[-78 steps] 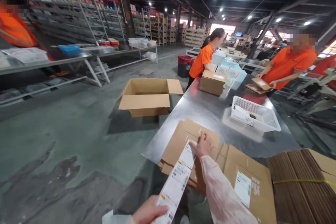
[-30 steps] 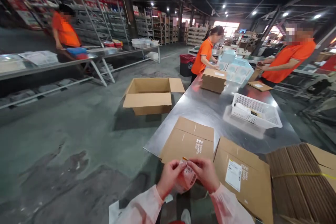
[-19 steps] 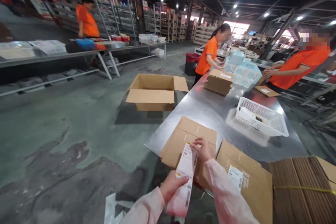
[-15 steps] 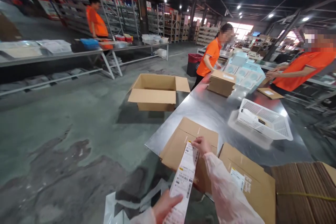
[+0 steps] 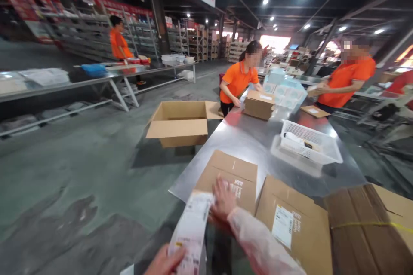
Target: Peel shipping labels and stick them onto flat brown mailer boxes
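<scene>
My left hand (image 5: 166, 261), at the bottom edge, pinches a long strip of printed shipping labels (image 5: 192, 219) between thumb and fingers. The strip's far end lies over the near left edge of a flat cardboard carton (image 5: 237, 167) on the metal table. On that carton rests my right hand (image 5: 223, 197), somewhat blurred, its fingers stretched out over the surface beside the strip's end. Just right of it is another flat carton (image 5: 311, 230) with a white label (image 5: 282, 225) stuck on it.
A bundle of flat cartons (image 5: 361, 223) with a yellow strap sits at right. Beyond are a white basket (image 5: 311, 142) and a brown box (image 5: 259, 105) on the metal table (image 5: 206, 146). An open carton (image 5: 177, 129) stands on the floor. Several people in orange are nearby.
My right hand has left its pinch on the strip's top end and now lies spread on the carton, showing its white print. The strip has shifted left and lower. The view has turned slightly right.
</scene>
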A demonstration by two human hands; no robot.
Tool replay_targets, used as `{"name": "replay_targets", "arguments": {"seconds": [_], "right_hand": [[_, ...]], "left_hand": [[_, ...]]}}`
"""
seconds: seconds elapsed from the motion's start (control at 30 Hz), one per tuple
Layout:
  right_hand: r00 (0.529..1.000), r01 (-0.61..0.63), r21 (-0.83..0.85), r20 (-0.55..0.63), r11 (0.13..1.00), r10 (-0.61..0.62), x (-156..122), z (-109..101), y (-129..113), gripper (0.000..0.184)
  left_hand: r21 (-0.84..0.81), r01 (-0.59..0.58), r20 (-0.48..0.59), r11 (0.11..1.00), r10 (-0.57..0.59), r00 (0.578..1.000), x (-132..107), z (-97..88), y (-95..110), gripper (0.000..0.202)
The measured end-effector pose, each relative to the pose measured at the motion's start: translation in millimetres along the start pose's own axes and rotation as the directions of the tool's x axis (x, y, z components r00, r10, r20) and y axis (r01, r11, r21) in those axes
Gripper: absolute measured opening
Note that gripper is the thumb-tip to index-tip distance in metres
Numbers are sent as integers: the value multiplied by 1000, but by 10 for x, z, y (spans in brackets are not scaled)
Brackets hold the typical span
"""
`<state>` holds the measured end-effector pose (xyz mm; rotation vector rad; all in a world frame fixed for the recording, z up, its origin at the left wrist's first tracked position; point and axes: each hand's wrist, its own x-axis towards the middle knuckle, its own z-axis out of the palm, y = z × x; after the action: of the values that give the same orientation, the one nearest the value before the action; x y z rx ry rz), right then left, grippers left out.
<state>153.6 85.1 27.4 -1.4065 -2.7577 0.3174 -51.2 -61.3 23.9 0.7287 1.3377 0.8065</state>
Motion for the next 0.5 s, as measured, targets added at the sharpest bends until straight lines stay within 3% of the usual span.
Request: {"name": "replay_targets", "arguments": {"seconds": [0.1, 0.13, 0.17, 0.2, 0.23, 0.27, 0.3, 0.33, 0.37, 0.43, 0.5], "right_hand": [[951, 308, 169, -72, 936, -300, -476, 218, -175, 68], [955, 290, 223, -129, 931, -267, -628, 278, -165, 59], [974, 170, 264, -193, 949, -120, -765, 320, -121, 51], [964, -47, 298, -238, 953, 122, -879, 341, -54, 47], [881, -309, 323, -256, 894, 397, -967, 346, 25, 46], [743, -536, 337, -249, 775, 622, -1027, 340, 102, 46], [613, -682, 337, -222, 650, 758, -1059, 332, 166, 48], [537, -754, 333, -184, 566, 823, -1069, 329, 212, 50], [513, -776, 343, -147, 530, 846, -1065, 333, 239, 53], [523, -737, 438, -115, 515, 845, -1063, 359, 270, 58], [503, -644, 597, -140, 478, 853, -1164, 362, 340, 66]], "left_hand": [[157, -156, -58, 975, 167, 984, 418, 126, 461, 65], [262, -232, -87, 937, 262, 961, 584, 198, 577, 64], [392, -295, -103, 872, 360, 927, 746, 274, 664, 61], [522, -324, -103, 789, 436, 894, 896, 346, 723, 55], [631, -324, -99, 705, 487, 868, 1026, 408, 755, 49], [714, -297, -98, 634, 511, 854, 1131, 457, 766, 45], [768, -262, -97, 584, 510, 855, 1209, 490, 764, 42], [800, -230, -96, 555, 496, 863, 1258, 510, 758, 41], [814, -209, -101, 542, 486, 868, 1281, 521, 756, 40], [799, -227, -115, 556, 513, 850, 1251, 545, 789, 40], [683, -333, -118, 650, 549, 828, 1134, 611, 879, 39]]}}
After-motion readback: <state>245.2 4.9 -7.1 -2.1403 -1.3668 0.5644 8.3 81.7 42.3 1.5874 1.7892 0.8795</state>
